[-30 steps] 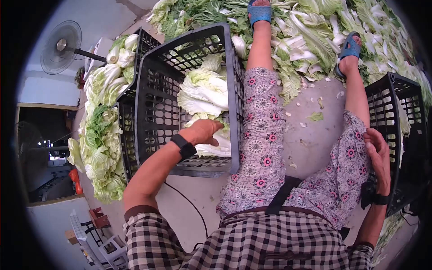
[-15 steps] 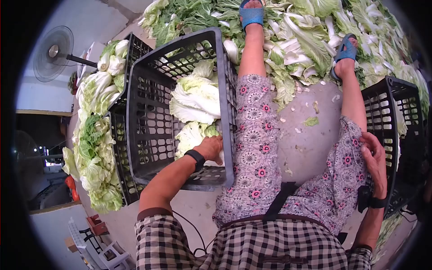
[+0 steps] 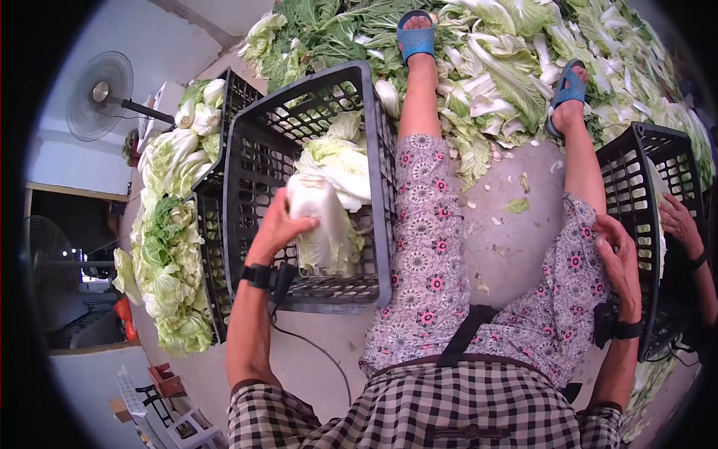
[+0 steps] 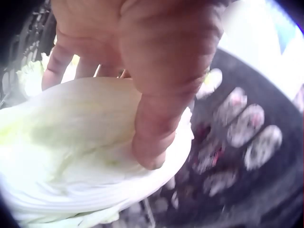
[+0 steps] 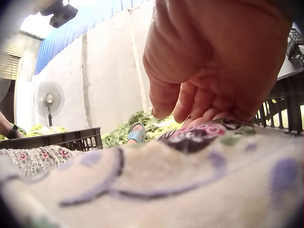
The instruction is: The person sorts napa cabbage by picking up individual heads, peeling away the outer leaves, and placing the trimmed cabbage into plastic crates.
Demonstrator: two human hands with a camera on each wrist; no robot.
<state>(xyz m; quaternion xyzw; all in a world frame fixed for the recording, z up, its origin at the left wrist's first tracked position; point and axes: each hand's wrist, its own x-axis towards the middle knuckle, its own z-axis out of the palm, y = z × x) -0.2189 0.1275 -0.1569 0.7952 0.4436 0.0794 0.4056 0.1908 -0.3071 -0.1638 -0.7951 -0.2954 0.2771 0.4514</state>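
Note:
My left hand (image 3: 275, 230) grips a Chinese cabbage (image 3: 320, 238) inside the black plastic crate (image 3: 384, 258) beside my left leg. The cabbage stands tilted, its pale base up and its leafy end down. In the left wrist view, the thumb (image 4: 154, 128) presses one side of the white cabbage (image 4: 80, 128), with the fingers over its far side. A second Chinese cabbage (image 3: 345, 161) lies deeper in the crate. My right hand (image 3: 619, 262) rests on the patterned trousers at my right thigh; in the right wrist view its fingers (image 5: 190, 102) bend loosely against the cloth.
Cabbages are heaped in a crate (image 3: 168, 277) at far left. Loose leaves (image 3: 508, 67) cover the floor ahead, around my sandals. Another crate (image 3: 636, 165) stands at right, with another person's hand (image 3: 679, 223) at it. A fan (image 3: 99, 93) stands upper left; a cable (image 3: 321, 348) crosses the floor.
My left hand reached down into the crate, took hold of the nearer cabbage and turned it base up, moving left. Another person's hand has appeared at the right crate. My right hand stays on the thigh.

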